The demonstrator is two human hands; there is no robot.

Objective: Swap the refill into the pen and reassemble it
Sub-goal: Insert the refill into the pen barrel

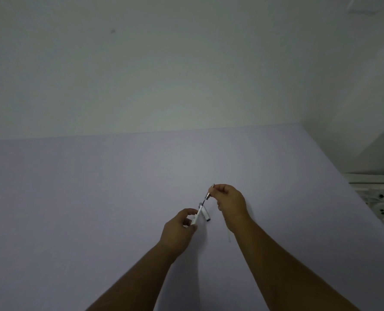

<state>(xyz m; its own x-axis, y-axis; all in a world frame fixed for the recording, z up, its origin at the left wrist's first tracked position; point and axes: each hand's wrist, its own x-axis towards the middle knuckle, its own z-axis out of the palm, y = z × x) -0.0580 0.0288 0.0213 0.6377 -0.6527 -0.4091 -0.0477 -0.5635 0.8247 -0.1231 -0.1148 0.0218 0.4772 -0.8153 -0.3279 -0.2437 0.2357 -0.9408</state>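
Observation:
My left hand (179, 228) grips the lower end of a white pen barrel (197, 215), tilted up to the right. My right hand (230, 200) pinches the upper end of a thin dark refill (207, 197), whose lower end runs into the barrel's open top. A second white pen part (205, 215) lies on the table just right of the barrel. A thin pale stick (228, 234), possibly another refill, lies on the table partly under my right wrist.
The work surface is a pale lilac table (96, 198) set against a plain wall. At the right edge stands white furniture or equipment (379, 198), beyond the table's right side.

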